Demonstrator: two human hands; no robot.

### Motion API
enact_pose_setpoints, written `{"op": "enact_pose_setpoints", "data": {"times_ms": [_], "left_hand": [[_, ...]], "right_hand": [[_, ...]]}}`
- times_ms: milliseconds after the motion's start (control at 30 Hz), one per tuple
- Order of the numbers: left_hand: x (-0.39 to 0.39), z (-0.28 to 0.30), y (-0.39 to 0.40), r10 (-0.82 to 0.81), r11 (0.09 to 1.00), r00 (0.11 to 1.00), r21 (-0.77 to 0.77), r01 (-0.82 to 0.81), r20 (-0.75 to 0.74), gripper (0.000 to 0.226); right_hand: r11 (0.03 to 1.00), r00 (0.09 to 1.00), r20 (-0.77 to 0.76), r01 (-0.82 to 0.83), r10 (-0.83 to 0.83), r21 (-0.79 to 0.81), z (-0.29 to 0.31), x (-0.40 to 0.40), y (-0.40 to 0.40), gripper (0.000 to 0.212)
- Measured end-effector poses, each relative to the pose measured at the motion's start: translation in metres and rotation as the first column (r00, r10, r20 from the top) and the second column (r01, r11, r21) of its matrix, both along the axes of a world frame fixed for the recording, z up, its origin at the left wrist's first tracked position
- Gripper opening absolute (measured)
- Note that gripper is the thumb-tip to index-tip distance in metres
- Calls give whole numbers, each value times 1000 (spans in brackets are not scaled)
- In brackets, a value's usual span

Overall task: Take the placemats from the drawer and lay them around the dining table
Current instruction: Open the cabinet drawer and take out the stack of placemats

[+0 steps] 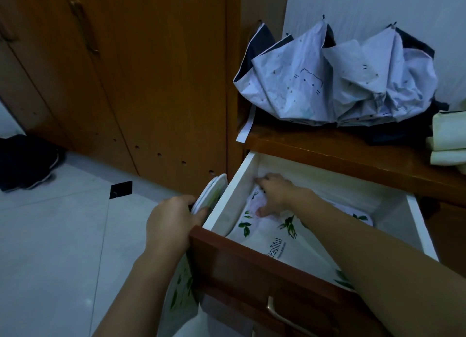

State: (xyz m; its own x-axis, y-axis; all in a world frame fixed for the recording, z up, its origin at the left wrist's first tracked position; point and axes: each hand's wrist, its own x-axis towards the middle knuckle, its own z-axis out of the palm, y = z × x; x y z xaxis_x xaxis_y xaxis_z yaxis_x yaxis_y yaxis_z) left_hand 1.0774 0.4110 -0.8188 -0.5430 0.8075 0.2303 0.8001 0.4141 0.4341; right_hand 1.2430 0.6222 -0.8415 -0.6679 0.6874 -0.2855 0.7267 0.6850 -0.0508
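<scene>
A wooden drawer with white inner walls stands pulled open at the lower right. Inside lie white placemats printed with green leaves and the word "Beautiful". My right hand reaches into the drawer's far left corner, and its fingers curl on the edge of the top placemat. Just left of the drawer, outside it, my left hand grips a bundle of the same leafy placemats held on edge; their lower part hangs below my wrist.
A collapsed pale umbrella lies on the wooden cabinet top above the drawer, with cream cloth items at the right. A tall wooden wardrobe rises on the left. Dark shoes sit on the pale tiled floor.
</scene>
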Motion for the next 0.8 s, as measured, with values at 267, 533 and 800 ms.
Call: {"op": "enact_pose_setpoints", "data": {"times_ms": [267,533,800], "left_hand": [[3,3,-1,9,1000,1000,3,-9,-14,18],[5,5,-2,12,1000,1000,3,-12,8,18],[7,8,-4,2,1000,1000,-11,-2,17,18]], "right_hand": [[1000,999,-52,5,-4,15,3,2,-1,97],[991,999,32,-32,28,131,0,-1,-4,80],[996,996,84,-17,10,82,-1,-8,-6,76]]}}
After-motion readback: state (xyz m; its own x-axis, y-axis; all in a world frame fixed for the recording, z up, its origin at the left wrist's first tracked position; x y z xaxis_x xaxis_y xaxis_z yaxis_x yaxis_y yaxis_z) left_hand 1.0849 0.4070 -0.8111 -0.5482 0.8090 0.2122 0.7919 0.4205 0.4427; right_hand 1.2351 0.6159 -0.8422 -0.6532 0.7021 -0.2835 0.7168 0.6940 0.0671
